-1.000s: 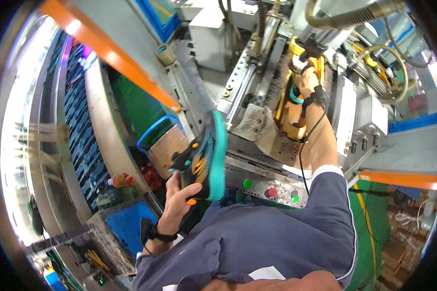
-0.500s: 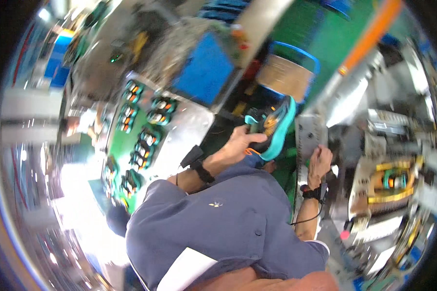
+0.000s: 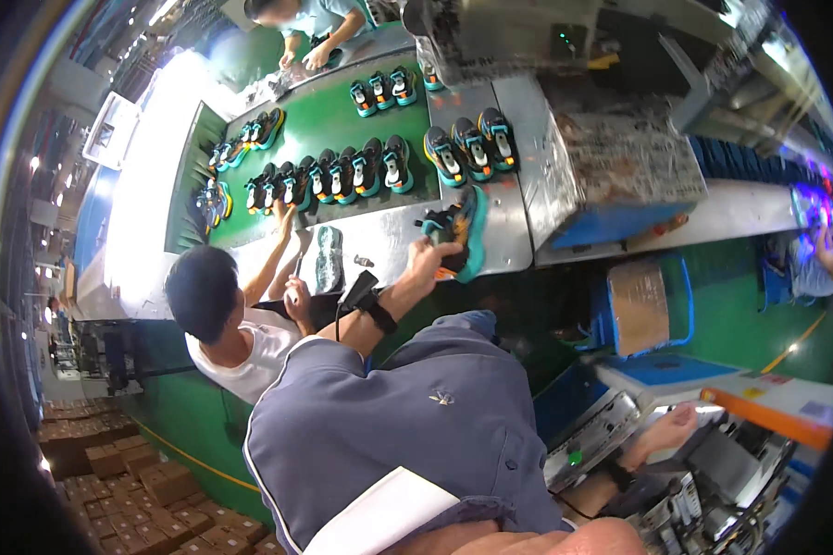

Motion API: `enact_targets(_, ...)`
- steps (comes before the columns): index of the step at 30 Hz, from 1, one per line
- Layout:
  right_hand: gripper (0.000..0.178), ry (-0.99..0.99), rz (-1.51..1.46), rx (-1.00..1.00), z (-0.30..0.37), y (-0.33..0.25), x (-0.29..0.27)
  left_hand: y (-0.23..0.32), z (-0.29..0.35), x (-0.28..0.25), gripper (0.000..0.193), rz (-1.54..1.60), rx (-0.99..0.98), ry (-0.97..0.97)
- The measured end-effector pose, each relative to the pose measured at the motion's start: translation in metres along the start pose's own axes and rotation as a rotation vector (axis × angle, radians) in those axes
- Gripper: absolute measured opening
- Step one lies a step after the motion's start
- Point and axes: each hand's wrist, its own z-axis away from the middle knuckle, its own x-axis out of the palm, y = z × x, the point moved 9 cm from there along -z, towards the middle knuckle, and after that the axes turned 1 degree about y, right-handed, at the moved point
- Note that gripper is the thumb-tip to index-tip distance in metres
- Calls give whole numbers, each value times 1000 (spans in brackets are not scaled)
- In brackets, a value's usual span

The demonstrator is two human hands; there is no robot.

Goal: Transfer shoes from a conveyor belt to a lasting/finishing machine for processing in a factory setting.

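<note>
My left hand (image 3: 424, 265) grips a black sneaker (image 3: 473, 233) with a teal sole and orange accents, its thumb across the shoe. The sneaker is held above the front edge of a metal worktable (image 3: 514, 217), close to three similar sneakers (image 3: 472, 148) standing there. My right hand (image 3: 660, 437) is far to the right, above a machine (image 3: 713, 481) with metal parts; its fingers look loosely stretched and nothing shows in them. A black strap with a small device is on my left wrist. A row of matching sneakers (image 3: 342, 174) stands on the table's green surface (image 3: 315, 120).
A co-worker in white (image 3: 241, 333) sits at the left, reaching to the shoe row. Another person (image 3: 319, 28) works across the table. A plastic-wrapped machine (image 3: 611, 166) stands beyond the sneaker. Right are a blue-framed chair (image 3: 640, 305) and an orange bar (image 3: 768, 418); cartons (image 3: 157, 481) lie lower left.
My view has swung left towards the shoe table. My left hand has brought the sneaker over the table's edge. The right hand appears farther right and lower, by the machine.
</note>
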Motion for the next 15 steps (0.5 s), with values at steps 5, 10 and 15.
enact_targets(5,15,-133,-320,-423,-131,-279,63,21,-172,-65,41,-41,243,141)
enact_targets(10,21,-291,-121,-976,-176,-574,158,33,-257,-103,62,-505,234,436)
enact_targets(15,45,-207,180,-1665,-174,-784,262,50,-314,-73,70,-382,473,310)
